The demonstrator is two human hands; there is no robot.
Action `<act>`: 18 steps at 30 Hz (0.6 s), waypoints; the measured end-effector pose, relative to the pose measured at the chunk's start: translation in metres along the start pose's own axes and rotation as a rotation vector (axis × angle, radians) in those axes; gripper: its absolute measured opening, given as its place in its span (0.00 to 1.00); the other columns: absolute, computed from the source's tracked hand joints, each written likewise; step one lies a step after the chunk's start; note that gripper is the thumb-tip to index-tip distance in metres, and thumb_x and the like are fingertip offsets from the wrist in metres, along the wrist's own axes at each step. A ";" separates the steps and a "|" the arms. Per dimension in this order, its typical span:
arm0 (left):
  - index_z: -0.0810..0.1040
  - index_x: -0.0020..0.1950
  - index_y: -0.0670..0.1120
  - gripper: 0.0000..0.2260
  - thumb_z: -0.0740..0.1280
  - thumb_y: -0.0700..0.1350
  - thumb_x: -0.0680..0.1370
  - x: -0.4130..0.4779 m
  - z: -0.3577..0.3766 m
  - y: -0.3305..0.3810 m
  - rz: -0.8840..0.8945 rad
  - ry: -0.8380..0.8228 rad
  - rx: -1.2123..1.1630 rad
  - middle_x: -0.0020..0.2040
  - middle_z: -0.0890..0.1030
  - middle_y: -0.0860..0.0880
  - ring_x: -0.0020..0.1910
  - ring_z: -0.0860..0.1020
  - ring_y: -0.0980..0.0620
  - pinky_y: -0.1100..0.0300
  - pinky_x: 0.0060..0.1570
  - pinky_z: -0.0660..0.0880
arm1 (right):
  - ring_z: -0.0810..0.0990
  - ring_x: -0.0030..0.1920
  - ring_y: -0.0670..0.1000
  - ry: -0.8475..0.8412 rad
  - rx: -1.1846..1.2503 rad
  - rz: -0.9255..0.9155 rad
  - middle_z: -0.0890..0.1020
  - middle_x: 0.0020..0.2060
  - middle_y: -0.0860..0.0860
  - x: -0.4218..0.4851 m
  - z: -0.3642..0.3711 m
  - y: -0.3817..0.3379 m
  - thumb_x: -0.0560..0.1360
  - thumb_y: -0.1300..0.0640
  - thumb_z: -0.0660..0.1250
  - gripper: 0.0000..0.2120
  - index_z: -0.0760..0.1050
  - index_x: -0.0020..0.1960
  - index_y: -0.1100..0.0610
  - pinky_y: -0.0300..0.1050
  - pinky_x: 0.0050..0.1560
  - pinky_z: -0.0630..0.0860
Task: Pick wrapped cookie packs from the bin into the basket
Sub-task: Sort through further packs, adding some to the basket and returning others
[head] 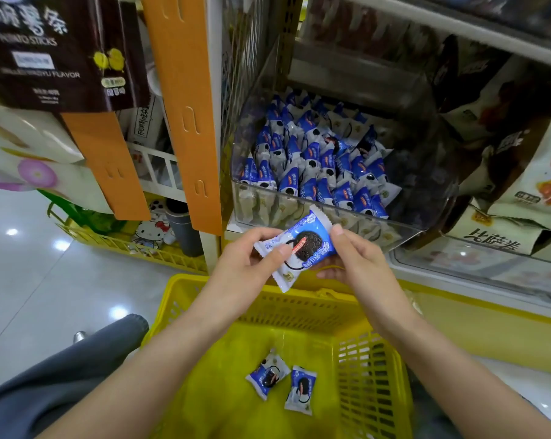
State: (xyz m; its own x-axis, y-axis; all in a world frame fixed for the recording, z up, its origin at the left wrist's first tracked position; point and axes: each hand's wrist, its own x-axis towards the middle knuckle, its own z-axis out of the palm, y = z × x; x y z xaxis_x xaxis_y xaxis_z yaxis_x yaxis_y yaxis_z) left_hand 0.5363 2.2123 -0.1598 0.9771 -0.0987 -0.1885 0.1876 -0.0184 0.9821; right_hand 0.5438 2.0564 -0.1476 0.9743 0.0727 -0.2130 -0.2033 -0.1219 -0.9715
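Yellow basket (299,301) sat below clear bin (432,213) filled with cookie packs (315,160). Left hand (249,264) and right hand (356,255) each pinched the held pack (302,245) above the basket's rim; 2 loose packs (268,377) lay side by side inside.

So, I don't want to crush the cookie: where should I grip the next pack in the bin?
Probably pinch the crimped top edge of a front pack from above: packs stand crowded on end in the bin, so only tops are free.
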 end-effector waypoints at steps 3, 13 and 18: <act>0.75 0.53 0.47 0.07 0.66 0.43 0.75 -0.001 0.001 0.003 0.044 0.004 -0.078 0.45 0.82 0.52 0.41 0.80 0.61 0.67 0.39 0.75 | 0.81 0.39 0.44 -0.002 0.017 -0.014 0.85 0.39 0.49 -0.003 -0.006 -0.005 0.80 0.53 0.54 0.16 0.80 0.45 0.54 0.36 0.37 0.78; 0.75 0.52 0.54 0.11 0.69 0.42 0.73 0.006 0.000 0.022 0.242 0.009 0.003 0.47 0.82 0.55 0.46 0.80 0.59 0.67 0.44 0.76 | 0.79 0.35 0.44 0.015 -0.398 -0.179 0.82 0.37 0.48 -0.006 -0.019 -0.033 0.67 0.52 0.73 0.10 0.75 0.44 0.53 0.38 0.36 0.75; 0.77 0.50 0.56 0.09 0.70 0.45 0.72 0.010 0.001 0.036 0.362 -0.040 0.156 0.46 0.81 0.60 0.47 0.78 0.64 0.70 0.47 0.73 | 0.79 0.44 0.37 -0.121 -0.655 -0.263 0.82 0.44 0.42 -0.007 -0.028 -0.051 0.66 0.46 0.71 0.16 0.73 0.52 0.44 0.30 0.44 0.74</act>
State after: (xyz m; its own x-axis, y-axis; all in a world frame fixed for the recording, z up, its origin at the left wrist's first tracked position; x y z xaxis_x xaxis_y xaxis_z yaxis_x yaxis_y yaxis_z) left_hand 0.5527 2.2100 -0.1259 0.9720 -0.1648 0.1673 -0.1890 -0.1255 0.9739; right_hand 0.5500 2.0341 -0.0940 0.9578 0.2861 -0.0272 0.1737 -0.6518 -0.7382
